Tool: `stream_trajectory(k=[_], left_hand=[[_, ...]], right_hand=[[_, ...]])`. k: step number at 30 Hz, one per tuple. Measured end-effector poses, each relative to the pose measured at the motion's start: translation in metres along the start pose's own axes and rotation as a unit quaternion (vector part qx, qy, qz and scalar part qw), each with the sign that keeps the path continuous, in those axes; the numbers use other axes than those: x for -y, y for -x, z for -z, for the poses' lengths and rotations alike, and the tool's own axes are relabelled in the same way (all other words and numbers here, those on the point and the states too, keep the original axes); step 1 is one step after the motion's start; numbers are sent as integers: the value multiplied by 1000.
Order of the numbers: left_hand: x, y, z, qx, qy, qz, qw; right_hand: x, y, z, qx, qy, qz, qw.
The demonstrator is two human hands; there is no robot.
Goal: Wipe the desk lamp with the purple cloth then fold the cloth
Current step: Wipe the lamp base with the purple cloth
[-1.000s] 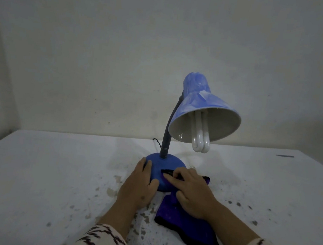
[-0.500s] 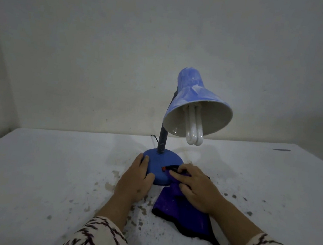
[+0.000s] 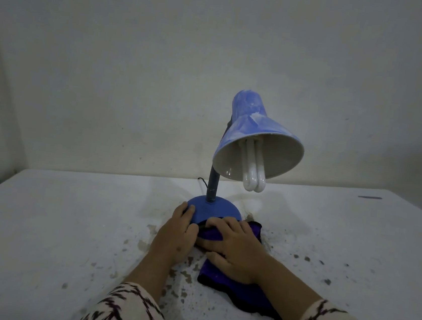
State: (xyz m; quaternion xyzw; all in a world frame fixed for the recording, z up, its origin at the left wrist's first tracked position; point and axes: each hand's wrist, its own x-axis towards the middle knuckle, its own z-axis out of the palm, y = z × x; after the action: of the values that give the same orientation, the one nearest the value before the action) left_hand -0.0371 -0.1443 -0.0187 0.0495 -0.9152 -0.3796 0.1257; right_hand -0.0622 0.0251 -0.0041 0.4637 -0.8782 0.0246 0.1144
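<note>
The white table (image 3: 40, 219), speckled with dark stains near the middle, carries the blue desk lamp (image 3: 235, 146), which stands upright just beyond the hands. Against the frame half a second ago, the right hand has slid leftward across the front of the lamp base (image 3: 212, 208), so the red switch seen then is now covered by cloth and fingers. The lamp has a round blue base, a dark flexible neck (image 3: 212, 186) rising straight up, and a streaky blue shade (image 3: 250, 127) tilted so its pale open mouth faces down and toward the person, two white tube bulbs (image 3: 254, 170) hanging out of it. The purple cloth (image 3: 231, 291), edged in black, lies with its long axis running from the base toward the person's right sleeve. The right hand (image 3: 236, 252) presses the cloth's far end against the base, fingers curled over it. The left hand (image 3: 173, 234) rests on the base's left side, fingers relaxed, steadying it
</note>
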Motion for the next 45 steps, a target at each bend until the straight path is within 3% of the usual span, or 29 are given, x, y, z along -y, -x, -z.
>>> stream_trajectory(k=[10,19,29,36,39,41,45], left_hand=[[3,-2,-3,-11,-14,-9,1000],[3,-2,-3,-7,-20,-5,1000],[-7,3,1,23,-19,10,1000],[-14,5,4,44,7,24,999],[-18,6,4,28,52,34,998],[-23,6,5,11,81,29,996],[-38,0,10,-45,148,-6,988]], right_hand=[[-19,12,7,-1,-83,20,996],[-30,30,8,-34,-169,-40,984],[-30,34,9,-52,-155,-92,982],[-39,36,0,-63,-99,-222,968],[-38,35,7,-109,-267,-254,923],[-41,38,16,-167,-396,-279,859],[-53,45,29,-253,-553,-336,720]])
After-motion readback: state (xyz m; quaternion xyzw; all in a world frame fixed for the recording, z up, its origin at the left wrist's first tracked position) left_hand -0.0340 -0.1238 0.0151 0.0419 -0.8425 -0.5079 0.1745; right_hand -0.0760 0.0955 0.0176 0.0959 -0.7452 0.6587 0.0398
